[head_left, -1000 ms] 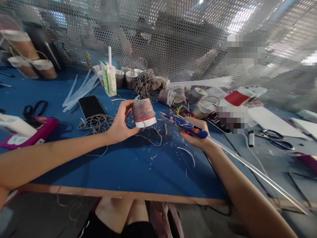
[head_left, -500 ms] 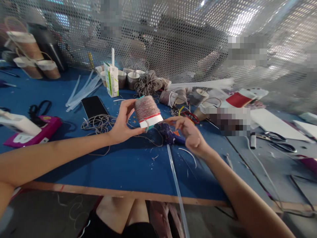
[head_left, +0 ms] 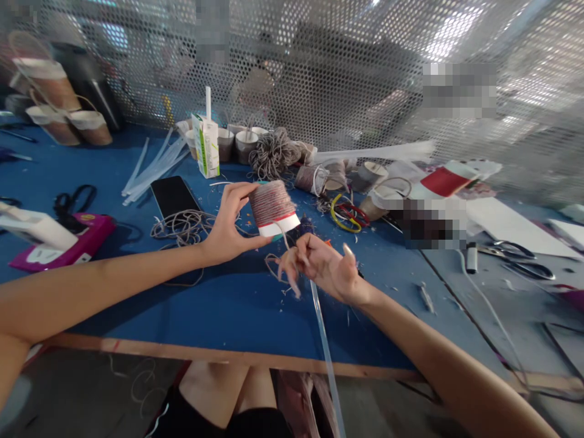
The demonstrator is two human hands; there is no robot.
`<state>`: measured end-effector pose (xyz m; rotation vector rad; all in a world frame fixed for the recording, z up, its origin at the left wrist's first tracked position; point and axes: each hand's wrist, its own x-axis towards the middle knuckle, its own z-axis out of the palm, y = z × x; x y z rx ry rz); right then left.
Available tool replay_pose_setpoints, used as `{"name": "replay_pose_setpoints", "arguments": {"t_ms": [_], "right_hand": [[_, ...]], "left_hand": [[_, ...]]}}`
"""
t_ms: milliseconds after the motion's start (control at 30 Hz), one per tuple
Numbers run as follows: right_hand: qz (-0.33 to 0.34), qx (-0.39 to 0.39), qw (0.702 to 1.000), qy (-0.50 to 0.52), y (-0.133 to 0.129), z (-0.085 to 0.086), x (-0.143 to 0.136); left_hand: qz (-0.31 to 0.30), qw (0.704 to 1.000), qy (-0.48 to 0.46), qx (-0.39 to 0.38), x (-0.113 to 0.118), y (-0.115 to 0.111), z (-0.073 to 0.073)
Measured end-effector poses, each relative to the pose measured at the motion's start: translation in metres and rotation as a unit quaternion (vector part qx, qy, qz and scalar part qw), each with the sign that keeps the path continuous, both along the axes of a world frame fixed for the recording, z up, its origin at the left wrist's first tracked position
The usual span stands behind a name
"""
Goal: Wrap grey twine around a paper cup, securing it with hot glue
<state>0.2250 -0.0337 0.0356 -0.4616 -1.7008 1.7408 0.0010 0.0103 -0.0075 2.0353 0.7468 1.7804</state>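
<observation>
My left hand [head_left: 232, 228] grips a small cup wrapped in brownish-pink cord [head_left: 272, 204], tilted above the blue table, with a red line and a white band near its lower rim. A strand of grey cord [head_left: 283, 234] runs from the white band down to my right hand [head_left: 322, 264]. The right hand is palm up, its fingers curled around the strand and slightly blurred. Behind it lies a dark blue tool [head_left: 306, 225], mostly hidden. A loose coil of grey cord [head_left: 185, 226] rests left of my left hand.
A black phone [head_left: 174, 196], a drink carton [head_left: 206, 146] and a cord bundle [head_left: 274, 152] stand or lie behind. Scissors [head_left: 524, 258] are at the right, a purple pack [head_left: 91, 234] at the left. A clear glue stick [head_left: 323, 340] hangs over the front edge.
My right hand has moved left and down, below the cup, and now has the cord between its fingers. The yellow loop behind it has come into fuller view. The left hand stays nearly still.
</observation>
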Motion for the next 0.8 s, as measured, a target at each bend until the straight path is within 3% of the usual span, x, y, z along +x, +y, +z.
{"name": "replay_pose_setpoints", "arguments": {"t_ms": [233, 400, 500, 567, 633, 700, 733, 800], "right_hand": [[-0.114, -0.008, 0.993, 0.018, 0.000, 0.026, 0.008], [-0.171, -0.019, 0.985, 0.000, 0.006, 0.022, 0.011], [-0.241, 0.037, 0.969, -0.044, 0.006, 0.017, 0.011], [-0.304, 0.158, 0.933, -0.114, 0.005, 0.015, 0.013], [-0.359, 0.309, 0.864, -0.170, 0.003, 0.014, 0.015], [-0.388, 0.390, 0.818, -0.165, -0.001, 0.015, 0.018], [-0.390, 0.386, 0.824, -0.139, -0.003, 0.015, 0.018], [-0.350, 0.309, 0.881, -0.073, -0.010, 0.017, 0.017]], "left_hand": [[-0.077, 0.996, -0.015, -0.048, -0.002, -0.001, -0.003], [-0.167, 0.983, -0.037, -0.064, -0.003, 0.000, -0.004], [-0.201, 0.976, -0.035, -0.072, -0.005, 0.000, -0.004], [-0.215, 0.973, -0.032, -0.080, -0.007, 0.001, -0.003], [-0.216, 0.972, -0.029, -0.084, -0.008, 0.001, -0.003], [-0.206, 0.975, -0.022, -0.083, -0.009, 0.001, -0.004], [-0.198, 0.977, -0.017, -0.081, -0.009, 0.001, -0.003], [-0.178, 0.981, -0.002, -0.076, -0.008, 0.001, -0.003]]}}
